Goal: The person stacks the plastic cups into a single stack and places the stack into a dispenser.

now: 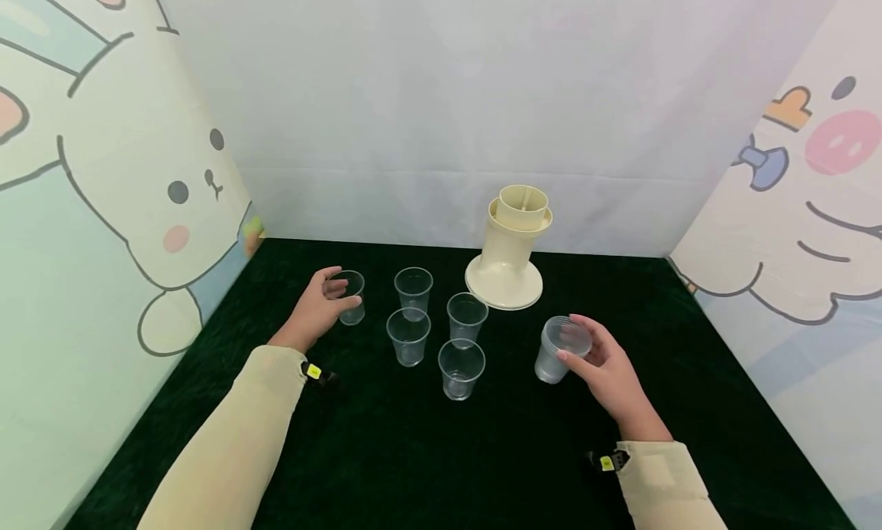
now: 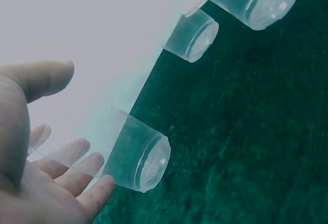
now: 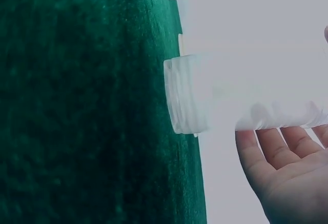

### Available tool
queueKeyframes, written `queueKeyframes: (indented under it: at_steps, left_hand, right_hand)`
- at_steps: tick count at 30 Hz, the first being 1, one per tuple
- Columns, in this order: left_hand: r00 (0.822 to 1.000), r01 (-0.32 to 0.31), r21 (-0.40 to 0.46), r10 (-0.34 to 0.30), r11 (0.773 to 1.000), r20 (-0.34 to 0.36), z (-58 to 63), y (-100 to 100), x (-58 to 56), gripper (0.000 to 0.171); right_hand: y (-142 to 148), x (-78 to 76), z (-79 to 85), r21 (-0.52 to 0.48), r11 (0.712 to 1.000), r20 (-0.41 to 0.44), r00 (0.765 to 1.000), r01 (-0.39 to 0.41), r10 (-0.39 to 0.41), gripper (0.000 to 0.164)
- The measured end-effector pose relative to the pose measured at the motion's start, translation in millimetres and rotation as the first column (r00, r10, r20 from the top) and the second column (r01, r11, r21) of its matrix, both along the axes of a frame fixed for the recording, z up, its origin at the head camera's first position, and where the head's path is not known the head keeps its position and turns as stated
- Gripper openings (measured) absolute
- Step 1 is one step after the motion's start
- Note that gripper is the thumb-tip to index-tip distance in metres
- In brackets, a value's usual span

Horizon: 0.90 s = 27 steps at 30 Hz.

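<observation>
At the left, my left hand point(image 1: 324, 302) is curved round a clear plastic cup point(image 1: 352, 309), thumb in front and fingers behind its wall. In the left wrist view this cup point(image 2: 141, 155) overlaps the fingers, with the thumb near its upper part. Over on the right, my right hand point(image 1: 609, 369) holds a stack of nested clear plastic cups point(image 1: 551, 358), its thumb at the rim and its fingers on the far side. The right wrist view shows the layered bases of the stack point(image 3: 184, 96), and the fingers point(image 3: 279, 149) lie along its side.
Between the hands stand several single clear cups, among them a back one point(image 1: 413, 289) and a front one point(image 1: 460, 373). A cream cylindrical stand point(image 1: 506, 266) with a round base is behind them, near the white backdrop point(image 1: 386, 116). Dark green cloth point(image 1: 386, 453) covers the table.
</observation>
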<state>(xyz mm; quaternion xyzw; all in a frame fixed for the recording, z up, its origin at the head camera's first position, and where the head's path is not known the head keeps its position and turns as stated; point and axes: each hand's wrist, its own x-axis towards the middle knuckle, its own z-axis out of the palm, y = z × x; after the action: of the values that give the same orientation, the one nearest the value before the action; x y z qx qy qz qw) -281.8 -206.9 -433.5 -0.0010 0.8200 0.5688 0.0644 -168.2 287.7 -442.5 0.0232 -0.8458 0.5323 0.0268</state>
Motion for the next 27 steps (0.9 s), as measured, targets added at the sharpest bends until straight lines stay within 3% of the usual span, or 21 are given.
queueKeyframes:
  at_steps: [11, 27]
  left_hand:
    - [1.000, 0.026, -0.076, -0.027, 0.997, -0.002, 19.0, 2, -0.6, 0.089]
    - [0.987, 0.118, -0.110, -0.129, 0.987, -0.098, 75.4, 8, 9.7, 0.085]
  right_hand:
    - [1, -0.3, 1.3, 0.030, 1.000, 0.014, 1.000, -0.001, 0.000, 0.071]
    - [0, -1.2, 5.1, 0.045, 0.999, 0.027, 1.000, -0.003, 0.002, 0.075]
